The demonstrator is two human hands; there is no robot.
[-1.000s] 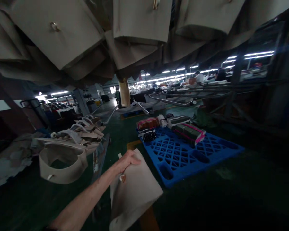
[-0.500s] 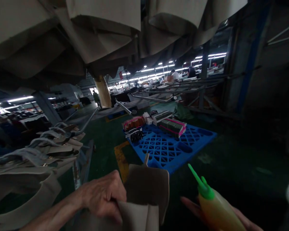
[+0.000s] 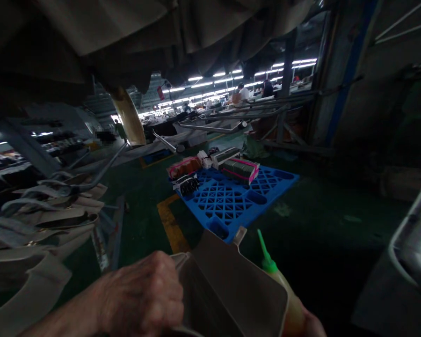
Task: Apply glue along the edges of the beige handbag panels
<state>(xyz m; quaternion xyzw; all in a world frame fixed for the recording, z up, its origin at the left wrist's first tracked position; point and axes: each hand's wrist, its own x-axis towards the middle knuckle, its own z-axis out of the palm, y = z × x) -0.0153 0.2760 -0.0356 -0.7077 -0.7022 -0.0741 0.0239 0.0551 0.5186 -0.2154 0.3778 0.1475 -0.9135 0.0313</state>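
Observation:
At the bottom centre, my left hand (image 3: pixel 143 297) is closed on the edge of a grey-beige bag piece (image 3: pixel 238 285), which has a wide flap and a small tab at its top. My right hand (image 3: pixel 310 323), low and partly out of frame, holds a bottle (image 3: pixel 291 299) of yellowish liquid with a green nozzle pointing up. The bottle is just right of the flap, which hides part of it. Most of my right hand's fingers are hidden behind the bottle and flap.
Ahead on the green floor lies a blue pallet (image 3: pixel 224 199) with strapped bundles (image 3: pixel 240 169). Similar bag pieces (image 3: pixel 56 220) hang on a rack at the left, and more fabric (image 3: pixel 126 28) hangs overhead. A metal frame (image 3: pixel 407 234) stands at the right.
The bag piece has opened out and its flap has moved right, now in front of part of the bottle. The bottle has shifted left and lower. The view has tilted down slightly.

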